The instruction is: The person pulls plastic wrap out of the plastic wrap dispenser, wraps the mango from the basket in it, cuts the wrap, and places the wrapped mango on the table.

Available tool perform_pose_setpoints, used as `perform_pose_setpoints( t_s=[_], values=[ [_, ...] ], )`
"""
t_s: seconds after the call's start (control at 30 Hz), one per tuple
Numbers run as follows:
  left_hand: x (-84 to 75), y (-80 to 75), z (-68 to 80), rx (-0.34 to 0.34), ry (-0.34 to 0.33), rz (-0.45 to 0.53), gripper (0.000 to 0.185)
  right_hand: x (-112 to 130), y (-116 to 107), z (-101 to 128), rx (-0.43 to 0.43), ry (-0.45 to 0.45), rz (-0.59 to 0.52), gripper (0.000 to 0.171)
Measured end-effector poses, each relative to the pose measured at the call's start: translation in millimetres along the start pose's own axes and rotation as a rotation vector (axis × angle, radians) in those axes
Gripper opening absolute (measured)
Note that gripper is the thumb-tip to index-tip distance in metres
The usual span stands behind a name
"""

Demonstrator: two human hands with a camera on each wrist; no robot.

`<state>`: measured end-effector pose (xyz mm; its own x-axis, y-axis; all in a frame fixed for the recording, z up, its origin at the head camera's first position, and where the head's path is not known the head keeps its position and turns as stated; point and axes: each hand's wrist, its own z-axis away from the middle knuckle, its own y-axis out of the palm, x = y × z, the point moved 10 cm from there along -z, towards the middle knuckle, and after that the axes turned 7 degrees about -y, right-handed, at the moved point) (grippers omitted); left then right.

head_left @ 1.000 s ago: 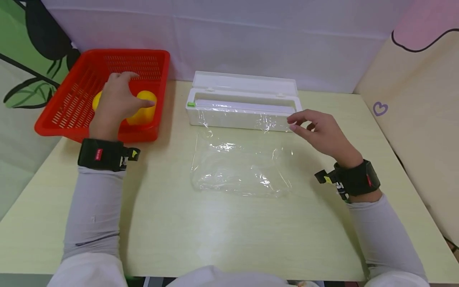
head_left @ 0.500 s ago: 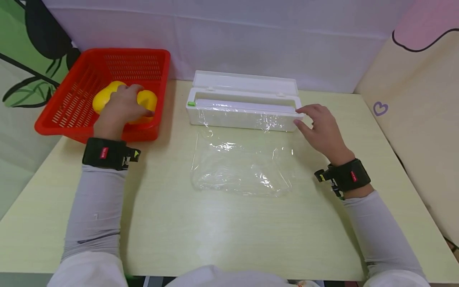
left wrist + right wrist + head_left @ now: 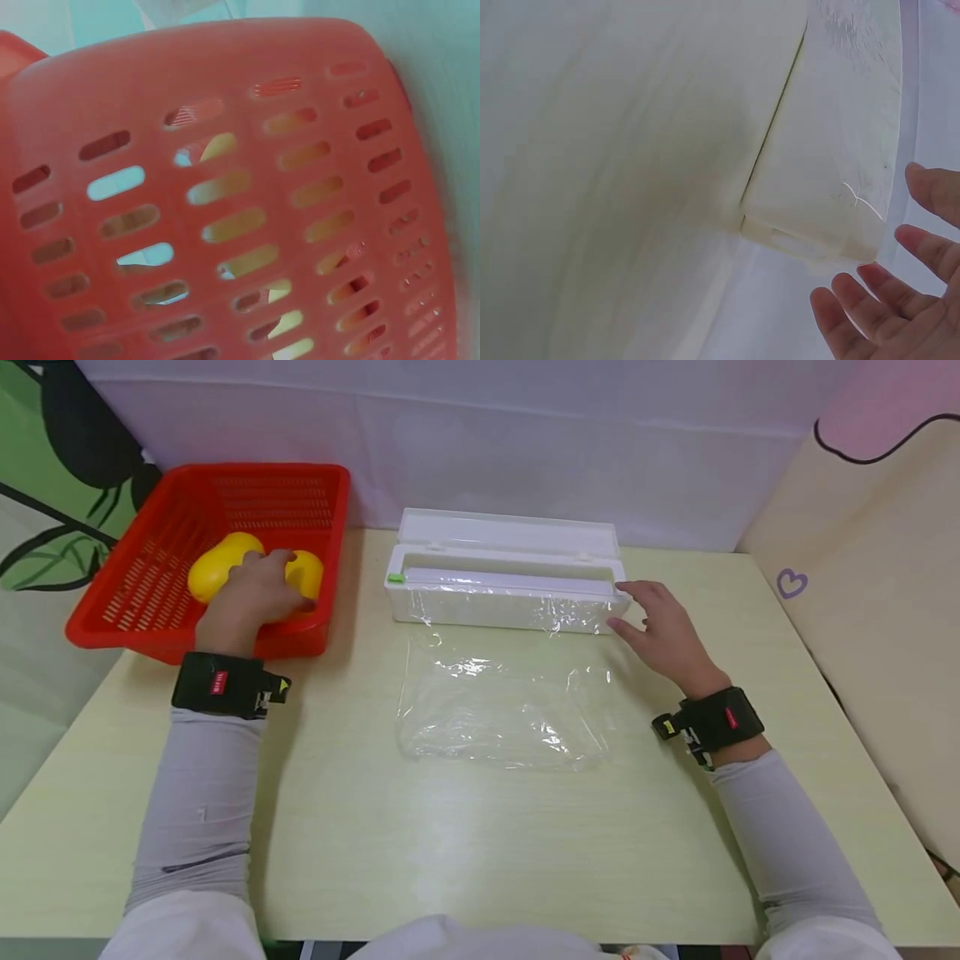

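Pale tabletop and its surroundings

The pale yellow-green tabletop point(image 3: 480, 852) has a wood grain. A white sheet point(image 3: 525, 443) hangs along its far edge. At the far left is a green panel with a black drawing point(image 3: 45, 460). At the right stands a beige board point(image 3: 877, 610) with a small purple heart point(image 3: 788, 583)

Left hand point(image 3: 251, 593): down from hovering above the yellow fruit point(image 3: 217, 568) in the red basket point(image 3: 105, 618), now curled over it. Right hand point(image 3: 663, 631): forward from open air over the table, fingers now spread at the right end of the white film dispenser point(image 3: 502, 589).
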<state>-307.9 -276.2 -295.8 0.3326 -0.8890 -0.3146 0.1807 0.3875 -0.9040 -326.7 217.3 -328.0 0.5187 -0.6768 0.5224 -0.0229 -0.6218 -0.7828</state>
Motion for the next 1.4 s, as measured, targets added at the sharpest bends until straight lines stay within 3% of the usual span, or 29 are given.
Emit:
perform_pose_setpoints(
  t_s=[0.37, 0.57, 1.4],
  values=[
    [6.5, 7.0, -6.6, 0.032, 0.013, -0.049, 0.086, -4, 7, -1, 0.048, 0.011, -0.022, 0.057],
    [13.2, 12.2, -11.3, 0.046, -0.014, -0.025, 0.089, -5, 14, 1, 0.093, 0.023, -0.050, 0.057],
    [12.3, 11.1, -12.6, 0.029, -0.021, 0.000, 0.085, -4, 18, -1, 0.109, 0.003, -0.039, 0.056]
  ],
)
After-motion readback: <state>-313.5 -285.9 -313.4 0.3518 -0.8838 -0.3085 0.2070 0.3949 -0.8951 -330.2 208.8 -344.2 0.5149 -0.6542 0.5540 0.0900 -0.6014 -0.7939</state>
